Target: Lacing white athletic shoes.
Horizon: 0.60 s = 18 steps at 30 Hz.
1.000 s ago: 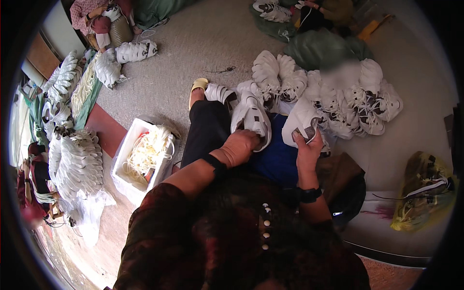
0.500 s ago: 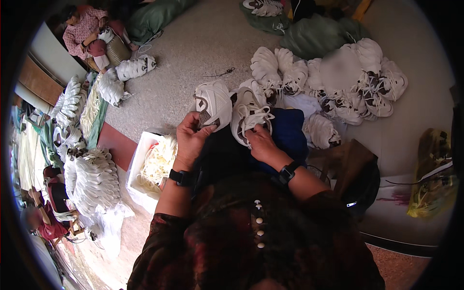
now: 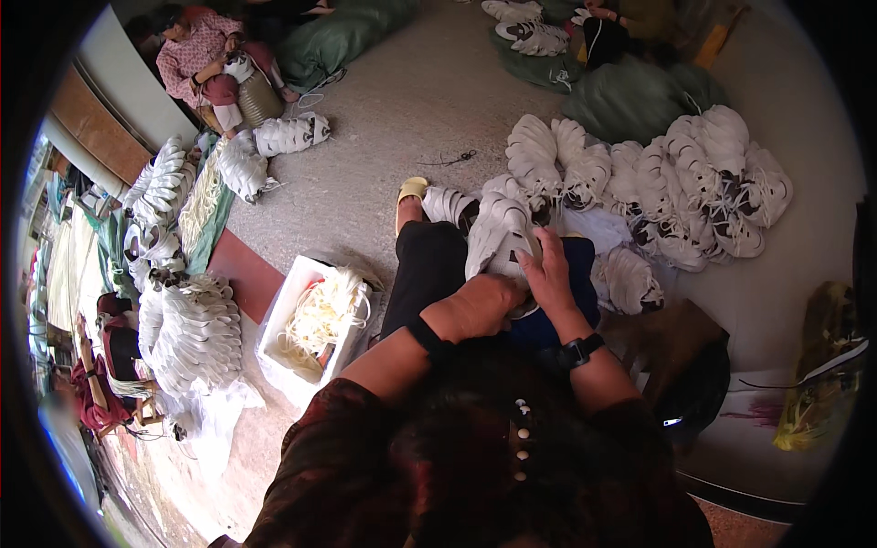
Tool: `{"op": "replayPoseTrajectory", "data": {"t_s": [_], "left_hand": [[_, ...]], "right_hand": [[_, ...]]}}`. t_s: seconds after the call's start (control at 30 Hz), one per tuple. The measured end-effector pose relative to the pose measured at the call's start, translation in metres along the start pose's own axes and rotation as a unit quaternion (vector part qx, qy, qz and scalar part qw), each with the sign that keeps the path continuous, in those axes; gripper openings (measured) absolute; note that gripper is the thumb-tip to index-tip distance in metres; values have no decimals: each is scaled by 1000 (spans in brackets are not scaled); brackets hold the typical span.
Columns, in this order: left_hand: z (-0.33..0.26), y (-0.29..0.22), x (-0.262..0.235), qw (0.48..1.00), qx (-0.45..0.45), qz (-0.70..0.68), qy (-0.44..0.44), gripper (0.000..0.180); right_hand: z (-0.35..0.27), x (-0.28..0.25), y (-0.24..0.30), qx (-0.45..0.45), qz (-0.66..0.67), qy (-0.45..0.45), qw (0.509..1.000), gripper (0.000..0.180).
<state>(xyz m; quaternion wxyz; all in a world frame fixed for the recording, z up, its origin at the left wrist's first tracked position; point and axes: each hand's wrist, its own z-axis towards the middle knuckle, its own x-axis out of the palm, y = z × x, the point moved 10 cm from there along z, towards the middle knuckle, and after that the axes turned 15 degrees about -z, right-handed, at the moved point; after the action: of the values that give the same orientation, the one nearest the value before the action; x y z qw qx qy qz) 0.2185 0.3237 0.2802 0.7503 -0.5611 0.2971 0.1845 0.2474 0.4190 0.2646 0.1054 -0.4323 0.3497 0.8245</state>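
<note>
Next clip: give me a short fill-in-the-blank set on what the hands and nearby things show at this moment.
1. Both hands, the left hand and the right hand, rest on a white ____ on the person's lap.
2. The box beside the person's left leg is filled with pale ____.
3. The slipper on the person's outstretched foot is ____ in colour.
4. Each of the person's wrists wears a ____ band.

Missing words: shoe; laces; yellow; black

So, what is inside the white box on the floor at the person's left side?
The white box holds a loose heap of pale cream laces, tangled and reaching its rim. What lies beneath the heap, and the bottom of the box, are covered and cannot be seen.
</note>
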Motion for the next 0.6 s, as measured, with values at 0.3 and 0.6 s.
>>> {"op": "replayPoseTrajectory", "data": {"t_s": [0.3,0.6], "left_hand": [[-7,41,-46,947,-56,75,-306,48],[-12,70,-36,947,-80,-94,-298,41]], "right_hand": [[-12,50,6,60,61,100,991,52],[-22,51,-10,-39,-9,122,992,50]]}}
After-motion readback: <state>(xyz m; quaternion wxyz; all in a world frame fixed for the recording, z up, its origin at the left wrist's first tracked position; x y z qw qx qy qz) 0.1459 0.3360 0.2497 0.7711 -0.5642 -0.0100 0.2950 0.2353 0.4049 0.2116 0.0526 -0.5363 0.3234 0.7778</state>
